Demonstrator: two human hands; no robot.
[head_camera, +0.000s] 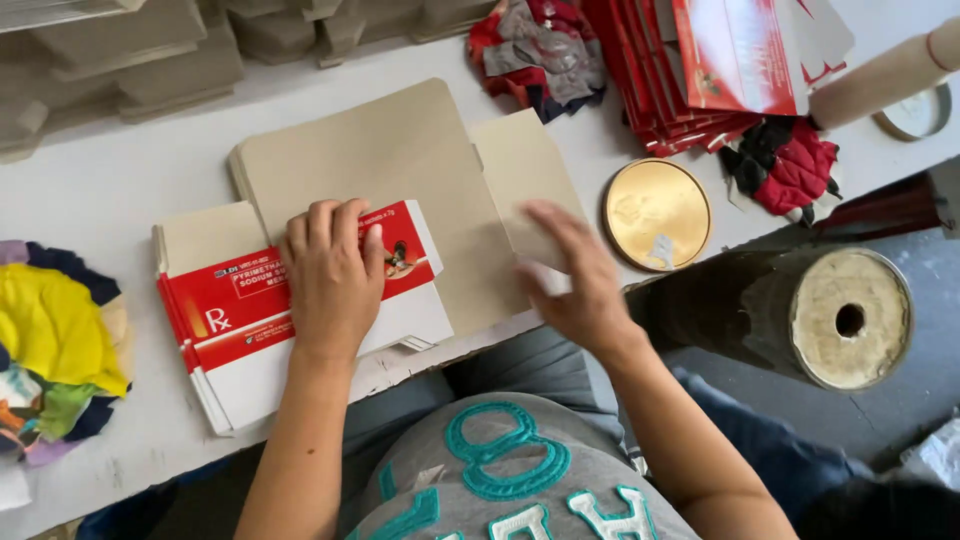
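My left hand (330, 275) presses flat on a folded red-and-white carton blank (245, 315) that tops a small stack at the table's front edge. Under and behind it lies a stack of plain beige carton blanks (400, 165), inner side up. My right hand (570, 275), blurred with motion, hovers over the right flap of that beige stack, fingers spread and holding nothing I can see.
A round gold lid (657, 213) lies to the right. A thick dark roll (800, 310) juts out past the table edge. Red printed cartons (720, 60) and rags (540, 50) sit at the back, coloured cloth (55, 350) at the left, beige stacks (130, 50) far left.
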